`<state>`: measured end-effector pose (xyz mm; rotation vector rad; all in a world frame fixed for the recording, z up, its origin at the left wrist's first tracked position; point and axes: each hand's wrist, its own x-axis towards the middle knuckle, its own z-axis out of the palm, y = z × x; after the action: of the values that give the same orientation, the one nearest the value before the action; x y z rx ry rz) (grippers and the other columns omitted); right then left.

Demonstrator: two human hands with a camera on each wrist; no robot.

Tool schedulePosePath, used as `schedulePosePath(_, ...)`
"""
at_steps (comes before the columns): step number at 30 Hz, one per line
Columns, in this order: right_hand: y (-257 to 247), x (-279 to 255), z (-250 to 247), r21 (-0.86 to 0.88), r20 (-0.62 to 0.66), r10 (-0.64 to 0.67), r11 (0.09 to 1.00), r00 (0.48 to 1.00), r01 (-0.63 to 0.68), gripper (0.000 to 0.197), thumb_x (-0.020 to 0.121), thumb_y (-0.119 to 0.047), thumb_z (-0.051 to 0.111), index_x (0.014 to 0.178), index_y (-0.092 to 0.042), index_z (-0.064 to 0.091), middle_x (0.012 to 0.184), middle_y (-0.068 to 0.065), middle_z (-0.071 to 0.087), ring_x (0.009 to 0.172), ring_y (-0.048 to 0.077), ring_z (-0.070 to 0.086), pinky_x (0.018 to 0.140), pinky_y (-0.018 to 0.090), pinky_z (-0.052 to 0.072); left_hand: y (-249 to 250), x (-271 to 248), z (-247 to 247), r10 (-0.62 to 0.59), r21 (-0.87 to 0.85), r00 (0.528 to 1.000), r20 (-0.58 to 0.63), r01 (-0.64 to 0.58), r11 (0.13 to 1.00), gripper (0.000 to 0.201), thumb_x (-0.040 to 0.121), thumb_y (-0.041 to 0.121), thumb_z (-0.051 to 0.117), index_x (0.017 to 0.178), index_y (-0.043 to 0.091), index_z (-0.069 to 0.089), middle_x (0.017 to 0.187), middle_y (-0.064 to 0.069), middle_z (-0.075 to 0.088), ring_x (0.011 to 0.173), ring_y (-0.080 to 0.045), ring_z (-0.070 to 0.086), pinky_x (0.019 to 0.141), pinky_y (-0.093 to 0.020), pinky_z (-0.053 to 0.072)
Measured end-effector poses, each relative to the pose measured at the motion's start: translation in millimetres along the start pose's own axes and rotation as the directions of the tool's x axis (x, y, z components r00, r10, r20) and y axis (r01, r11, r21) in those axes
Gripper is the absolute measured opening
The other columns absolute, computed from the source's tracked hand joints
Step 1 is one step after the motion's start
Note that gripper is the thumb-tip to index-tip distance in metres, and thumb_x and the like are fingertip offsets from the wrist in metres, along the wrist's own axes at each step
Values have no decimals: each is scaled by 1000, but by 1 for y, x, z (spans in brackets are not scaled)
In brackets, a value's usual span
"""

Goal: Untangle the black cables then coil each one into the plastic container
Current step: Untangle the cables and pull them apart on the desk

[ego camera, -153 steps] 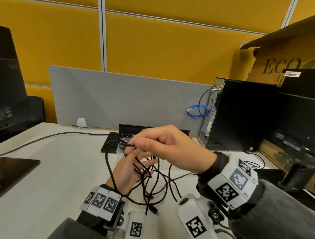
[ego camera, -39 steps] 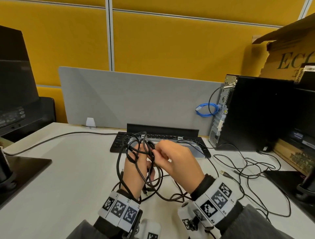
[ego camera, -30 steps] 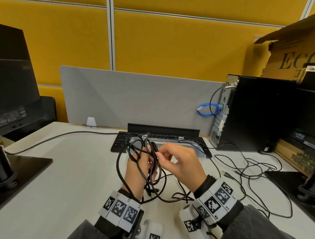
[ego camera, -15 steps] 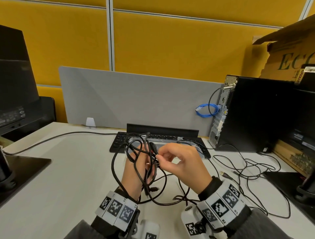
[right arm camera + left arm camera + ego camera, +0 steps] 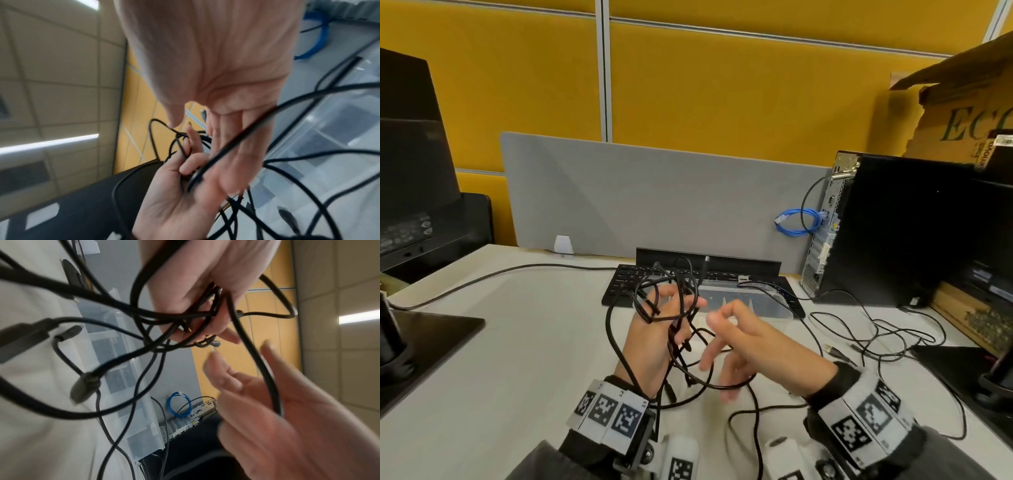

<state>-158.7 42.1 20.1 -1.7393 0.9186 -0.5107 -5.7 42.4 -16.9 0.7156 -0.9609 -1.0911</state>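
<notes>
Fingers of the left hand (image 5: 654,329) curl through the knot of black cables (image 5: 671,301), holding it above the desk (image 5: 517,342) as before. At its 3 o'clock the right hand (image 5: 753,356), which half a second ago pinched a strand at the knot, has let go and now hangs spread and blurred, gripping nothing. Loops dangle toward 6 o'clock. Beyond, at 12 o'clock, the plastic container (image 5: 743,301) sits against the keyboard (image 5: 626,284), unmoved.
</notes>
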Motion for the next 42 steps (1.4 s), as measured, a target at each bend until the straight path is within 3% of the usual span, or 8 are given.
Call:
schedulePosePath(4,-3,-14,-10,-504,5,-249,836,969,217,30,86,-53,47,81,-28,63,63,-3,58,55,7,48,60,23,42,-1,6,-8,36,-57,988,-152,-45,997,19,83,15,57,101,8,55,100,-9,70,40,-9,38,43,-19,34)
schedulePosePath(15,-20,-71,-86,-493,-342,-494,818,799,295,38,91,-41,48,54,-31,50,54,-9,47,50,-1,41,54,7,37,-5,18,-28,111,-4,894,-433,-125,992,19,91,8,55,93,27,54,75,2,65,37,-3,42,39,-16,37)
schedulePosePath(24,-8,-68,-97,-410,-676,-601,787,426,461,31,91,-44,37,73,-22,49,48,-11,36,45,7,29,44,19,28,-6,14,-22,121,110,949,-292,-93,990,18,91,26,56,108,31,57,105,-8,68,42,-3,42,50,-20,37)
schedulePosePath(26,-9,-68,-92,-464,-593,-660,748,462,474,36,91,-53,37,78,-23,51,49,-10,39,44,8,33,44,19,33,-3,13,-21,128,152,957,-261,-90,984,18,82,34,63,98,40,61,98,-4,67,46,-3,46,55,-23,38)
schedulePosePath(31,-21,-75,-77,-363,-214,-572,799,792,479,42,84,-62,45,79,-23,60,48,-6,42,42,7,36,44,14,35,2,17,-26,105,48,959,-262,-95,994,11,96,33,47,104,36,55,114,-9,66,53,-10,60,63,-26,45)
schedulePosePath(35,-22,-79,-85,-346,-417,-612,791,672,505,39,83,-62,50,68,-25,54,54,-13,36,49,10,29,46,19,29,11,19,-37,93,-22,929,-359,-108,994,20,99,40,34,104,39,53,112,-13,66,50,-12,61,52,-22,45)
schedulePosePath(39,-12,-78,-89,-276,-576,-613,768,540,577,40,89,-49,44,67,-16,41,51,-15,32,46,8,25,46,22,25,14,17,-32,45,-51,940,-339,-66,997,27,95,49,35,114,42,53,106,-7,69,49,-15,64,80,-35,49)
schedulePosePath(42,-7,-75,-82,-255,-707,-574,752,414,607,31,92,-39,38,67,-21,42,48,-14,32,43,5,26,43,19,25,16,14,-23,45,-70,962,-269,-67,995,31,89,56,43,114,41,51,117,-10,64,71,-20,71,74,-32,51)
